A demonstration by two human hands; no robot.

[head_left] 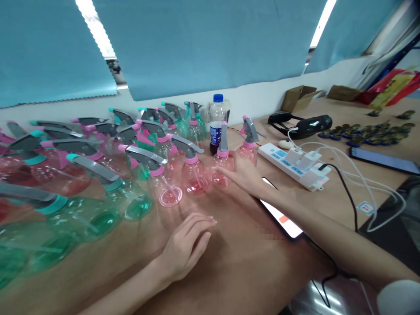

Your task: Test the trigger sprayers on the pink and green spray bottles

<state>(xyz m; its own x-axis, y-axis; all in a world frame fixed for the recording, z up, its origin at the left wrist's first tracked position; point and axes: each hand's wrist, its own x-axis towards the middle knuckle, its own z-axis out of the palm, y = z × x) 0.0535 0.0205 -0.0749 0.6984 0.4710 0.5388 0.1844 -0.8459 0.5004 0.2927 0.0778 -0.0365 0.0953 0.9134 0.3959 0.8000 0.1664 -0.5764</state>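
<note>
My left hand (187, 247) rests on the brown table (229, 271), fingers stretched out and close together, holding nothing. My right hand (244, 175) reaches forward, its fingers open against the base of a pink spray bottle (223, 164) with a grey trigger head. Beside it stand another pink spray bottle (195, 173) and a further one (248, 146). Several pink and green spray bottles (108, 175) crowd the table's left side.
A blue-capped drink bottle (216, 122) stands behind the sprayers. A white power strip (297, 166) with plugged chargers and cables lies to the right, a lit phone (282, 218) under my right forearm, a black device (305, 124), another phone (383, 159), several small dark caps (361, 133), cardboard boxes (298, 97).
</note>
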